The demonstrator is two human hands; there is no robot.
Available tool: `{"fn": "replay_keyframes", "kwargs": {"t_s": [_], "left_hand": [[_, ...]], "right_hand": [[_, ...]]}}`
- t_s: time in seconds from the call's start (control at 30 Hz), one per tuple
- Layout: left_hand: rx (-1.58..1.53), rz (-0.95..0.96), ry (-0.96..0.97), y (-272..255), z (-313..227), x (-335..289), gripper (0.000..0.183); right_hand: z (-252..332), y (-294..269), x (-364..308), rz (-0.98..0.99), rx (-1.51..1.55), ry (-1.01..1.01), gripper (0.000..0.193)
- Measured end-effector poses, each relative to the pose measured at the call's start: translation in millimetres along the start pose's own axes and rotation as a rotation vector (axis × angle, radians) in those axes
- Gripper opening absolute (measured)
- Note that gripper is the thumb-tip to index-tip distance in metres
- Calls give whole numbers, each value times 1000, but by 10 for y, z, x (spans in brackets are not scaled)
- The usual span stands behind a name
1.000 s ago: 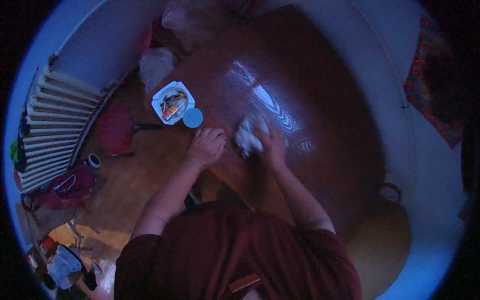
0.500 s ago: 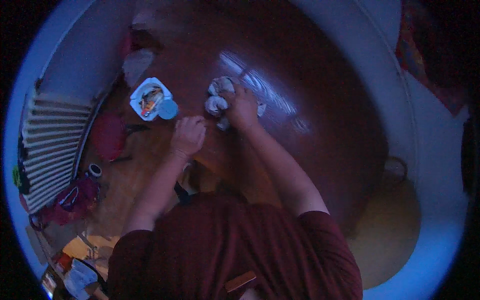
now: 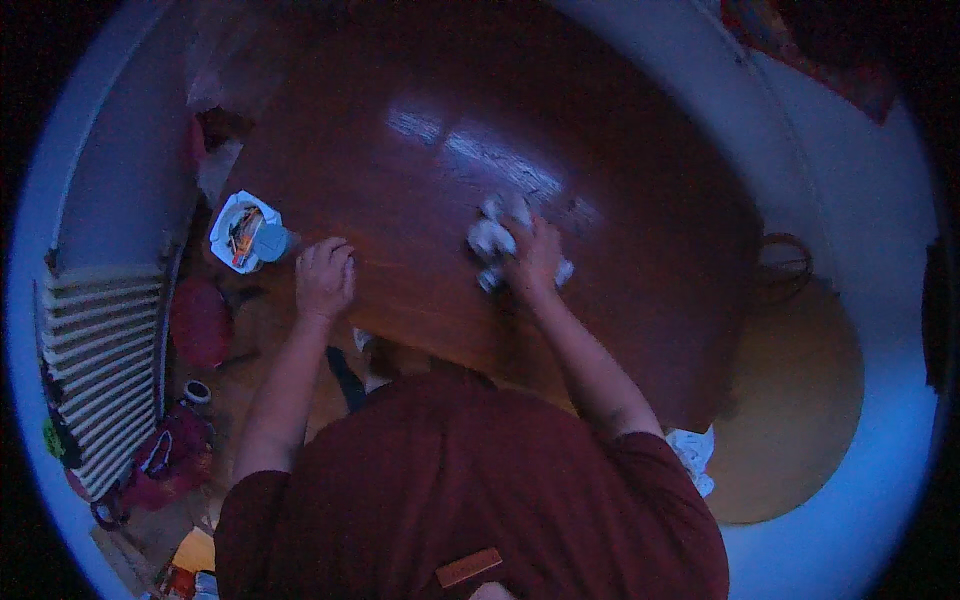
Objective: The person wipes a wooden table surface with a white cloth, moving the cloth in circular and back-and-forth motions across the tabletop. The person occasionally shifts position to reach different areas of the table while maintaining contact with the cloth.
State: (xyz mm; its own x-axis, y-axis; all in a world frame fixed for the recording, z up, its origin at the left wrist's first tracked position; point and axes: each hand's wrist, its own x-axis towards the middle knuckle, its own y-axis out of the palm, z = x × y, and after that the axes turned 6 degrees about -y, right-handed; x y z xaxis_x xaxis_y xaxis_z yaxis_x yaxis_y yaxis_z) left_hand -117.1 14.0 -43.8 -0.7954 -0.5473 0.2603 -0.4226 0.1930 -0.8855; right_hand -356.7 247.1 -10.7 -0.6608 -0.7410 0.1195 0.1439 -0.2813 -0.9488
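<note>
My right hand [image 3: 538, 255] is closed on a crumpled pale cloth [image 3: 490, 238], pressing it against the dark reddish-brown table [image 3: 400, 200]. Parts of the cloth stick out on both sides of the hand; the rest is hidden under the palm. My left hand [image 3: 326, 275] rests palm down near the table's edge, its fingers stretched forward and holding nothing. To the left of it stands a white angular container [image 3: 217, 235] with several small mixed items inside. A round light-blue lid or disc [image 3: 270, 242] is at its right rim.
A ribbed white radiator [image 3: 105, 360] lines the left wall, with a red stool seat [image 3: 200, 322] nearby. At the right, a round tan surface [image 3: 800, 410] lies beyond the table's corner, with a white crumpled item [image 3: 692, 455] beside my right arm. Window light reflects off the tabletop.
My right hand has carried the cloth to the right and a little nearer across the tabletop. The left hand's fingers have straightened somewhat. The whole view has shifted, with the container now further left.
</note>
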Motion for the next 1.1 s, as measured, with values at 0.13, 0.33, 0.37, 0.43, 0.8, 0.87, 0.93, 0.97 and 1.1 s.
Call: {"fn": "replay_keyframes", "kwargs": {"t_s": [0.13, 0.33, 0.37, 0.43, 0.8, 0.87, 0.93, 0.97, 1.1], "left_hand": [[56, 33, -6, -14, -27, 24, 27], [98, -39, 35, 1, -58, 16, 26], [99, -45, 31, -10, -68, 5, 26], [87, -44, 33, -31, -89, 11, 26], [172, -15, 23, 13, -26, -16, 26], [170, -12, 1, 10, -14, -50, 26], [164, -34, -84, -5, -195, -91, 26], [150, -47, -124, 19, -313, -89, 26], [135, -150, -270, 219, -604, -164, 28]], "right_hand": [[174, 11, 471, 52, 50, -108, 48], [-754, -320, -686, -19, 67, 4, 64], [-953, -376, -1029, -14, 31, 68, 66], [-1049, -478, -1252, 15, 2, 185, 67], [-122, -111, 522, 30, 15, -31, 48], [-327, -189, 305, 19, 80, -55, 47], [-747, -277, -118, -26, 87, -11, 46], [-1020, -316, -453, -64, 61, 52, 45], [-1601, -711, -1468, -65, -32, 266, 55]]}}
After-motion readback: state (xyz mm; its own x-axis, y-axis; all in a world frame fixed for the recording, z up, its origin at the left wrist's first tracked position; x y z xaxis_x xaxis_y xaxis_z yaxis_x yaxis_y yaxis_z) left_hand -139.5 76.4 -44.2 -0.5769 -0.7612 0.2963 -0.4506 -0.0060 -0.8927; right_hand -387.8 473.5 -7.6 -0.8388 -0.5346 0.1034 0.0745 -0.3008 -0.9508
